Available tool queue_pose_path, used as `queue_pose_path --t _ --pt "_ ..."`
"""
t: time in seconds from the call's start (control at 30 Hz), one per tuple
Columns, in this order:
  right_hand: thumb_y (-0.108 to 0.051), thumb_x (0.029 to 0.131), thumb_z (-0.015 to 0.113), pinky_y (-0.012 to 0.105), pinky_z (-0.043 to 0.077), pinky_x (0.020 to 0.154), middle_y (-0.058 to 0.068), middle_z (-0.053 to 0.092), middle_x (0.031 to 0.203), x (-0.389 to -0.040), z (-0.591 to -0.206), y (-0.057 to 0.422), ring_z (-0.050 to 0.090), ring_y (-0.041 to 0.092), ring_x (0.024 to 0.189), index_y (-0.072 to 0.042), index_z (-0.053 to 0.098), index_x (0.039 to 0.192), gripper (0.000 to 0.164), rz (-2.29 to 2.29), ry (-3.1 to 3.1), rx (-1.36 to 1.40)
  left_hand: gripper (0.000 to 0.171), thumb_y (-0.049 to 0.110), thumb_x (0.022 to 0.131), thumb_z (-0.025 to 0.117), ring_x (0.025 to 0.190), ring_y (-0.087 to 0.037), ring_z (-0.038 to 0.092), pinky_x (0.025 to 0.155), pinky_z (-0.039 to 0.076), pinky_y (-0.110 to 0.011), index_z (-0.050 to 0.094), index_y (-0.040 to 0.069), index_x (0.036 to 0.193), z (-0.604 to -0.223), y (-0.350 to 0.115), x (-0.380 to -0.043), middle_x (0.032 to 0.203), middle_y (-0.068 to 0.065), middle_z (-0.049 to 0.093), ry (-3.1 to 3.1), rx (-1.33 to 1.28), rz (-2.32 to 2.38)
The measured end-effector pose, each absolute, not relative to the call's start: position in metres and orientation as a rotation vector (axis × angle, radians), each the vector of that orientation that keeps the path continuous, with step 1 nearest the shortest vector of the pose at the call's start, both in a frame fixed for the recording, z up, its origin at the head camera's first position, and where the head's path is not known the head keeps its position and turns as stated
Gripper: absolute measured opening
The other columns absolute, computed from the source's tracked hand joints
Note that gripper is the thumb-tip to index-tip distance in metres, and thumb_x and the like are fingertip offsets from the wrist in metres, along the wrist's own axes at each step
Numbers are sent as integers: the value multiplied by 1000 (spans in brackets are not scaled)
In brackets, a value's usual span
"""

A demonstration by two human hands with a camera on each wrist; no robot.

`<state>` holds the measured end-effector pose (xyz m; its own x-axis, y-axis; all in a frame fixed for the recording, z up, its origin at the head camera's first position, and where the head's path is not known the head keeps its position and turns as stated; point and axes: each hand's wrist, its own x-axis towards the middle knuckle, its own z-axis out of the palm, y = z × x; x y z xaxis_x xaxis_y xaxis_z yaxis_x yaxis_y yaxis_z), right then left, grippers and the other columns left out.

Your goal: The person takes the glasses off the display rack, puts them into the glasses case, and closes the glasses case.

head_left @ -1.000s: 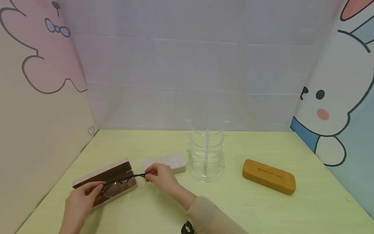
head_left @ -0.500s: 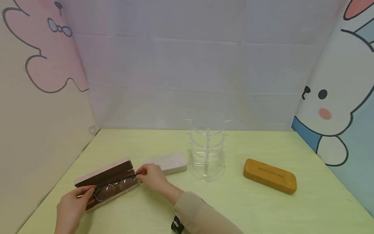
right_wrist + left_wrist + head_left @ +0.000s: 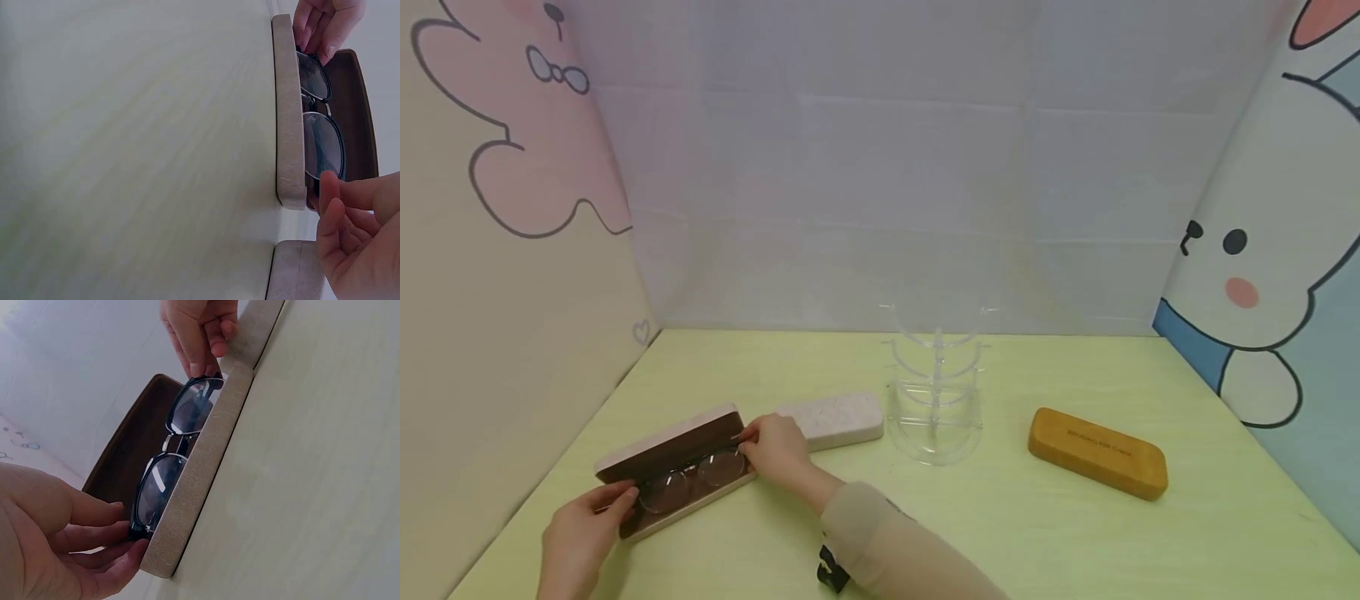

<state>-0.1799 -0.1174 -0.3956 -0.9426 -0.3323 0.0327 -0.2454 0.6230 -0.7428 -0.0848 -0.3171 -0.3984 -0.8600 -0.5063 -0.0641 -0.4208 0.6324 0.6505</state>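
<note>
Black-framed eyeglasses (image 3: 694, 472) lie low inside an open brown-lined glasses case (image 3: 688, 511), lenses up and temples folded beneath. The case's lid leans back behind them. At the left end of the frame, my left hand (image 3: 580, 529) pinches the corner between thumb and fingers, beside the case's end. My right hand (image 3: 780, 454) pinches the opposite corner at the case's right end. In the left wrist view, the eyeglasses (image 3: 187, 411) sit partly below the pale front wall (image 3: 199, 472). The right wrist view shows a lens (image 3: 323, 142) close to my right fingertips.
A pale marbled glasses case (image 3: 842, 419) lies shut just behind my right hand. To its right stands a clear tiered display stand (image 3: 937, 367). Farther right is a shut mustard-yellow glasses case (image 3: 1097, 452). Printed walls (image 3: 527, 350) enclose the table.
Both hands have moved left and lowered the eyeglasses from above the case down into it. The other cases and the stand have stayed in place.
</note>
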Motion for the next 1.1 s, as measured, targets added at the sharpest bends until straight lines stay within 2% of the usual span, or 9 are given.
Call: queue_pose_path --t 0.07,0.13,0.23,0.4,0.6,0.73,0.9,1.0,1.1 --pt "-15 83 66 14 37 45 -9 62 61 -180 -398 -120 49 0 41 -14 71 87 8 -1179 2773 -467 47 36 90 52 94 -38 57 69 43 -38 60 -3 114 -399 -317 -85 102 -19 65 -2748 766 -1023" --pt "-18 82 66 15 37 47 -10 61 60 -181 -399 -121 49 1 43 -16 71 86 6 -1127 2820 -451 47 36 90 50 106 -45 49 75 42 -46 59 -3 115 -399 -317 -85 108 -21 63 -2767 749 -1016" --pt "-20 80 68 17 37 50 -11 62 64 -181 -399 -124 53 2 53 -18 69 82 3 -1057 2898 -446 48 36 91 49 111 -47 46 81 40 -52 58 -3 116 -397 -316 -84 109 -22 62 -2792 730 -997" --pt "-24 79 69 20 39 52 -13 62 69 -178 -399 -128 56 4 63 -24 66 76 4 -949 2997 -445 53 38 93 44 112 -50 43 82 40 -55 54 -6 121 -391 -316 -83 116 -25 56 -2922 644 -919" --pt "-20 84 61 21 43 52 -12 66 75 -178 -398 -132 60 6 66 -26 72 84 12 -874 3029 -415 59 42 94 39 109 -54 42 79 40 -58 49 -8 123 -387 -317 -85 120 -32 48 -3071 520 -796" --pt "-17 84 60 21 44 53 -12 67 81 -179 -396 -133 61 5 68 -25 73 88 16 -838 2974 -418 63 43 94 38 108 -56 42 77 41 -57 45 -11 125 -388 -319 -85 121 -35 45 -3126 478 -774" --pt "-11 82 59 19 45 56 -10 68 84 -182 -392 -130 59 4 69 -19 73 91 19 -872 2912 -468 62 44 94 36 106 -55 44 77 42 -56 49 -10 123 -388 -323 -84 120 -35 47 -3111 492 -794" --pt "-7 84 54 18 44 56 -3 69 85 -184 -389 -127 57 5 64 -11 71 94 20 -1052 2860 -455 63 46 94 35 104 -54 46 74 43 -54 50 -9 122 -385 -327 -82 117 -32 52 -3074 531 -817" --pt "-8 87 51 17 43 54 2 68 83 -185 -386 -124 55 6 59 -5 67 101 21 -1254 2814 -422 67 48 94 34 104 -54 45 74 42 -53 47 -12 121 -381 -333 -81 116 -30 53 -3039 583 -803"
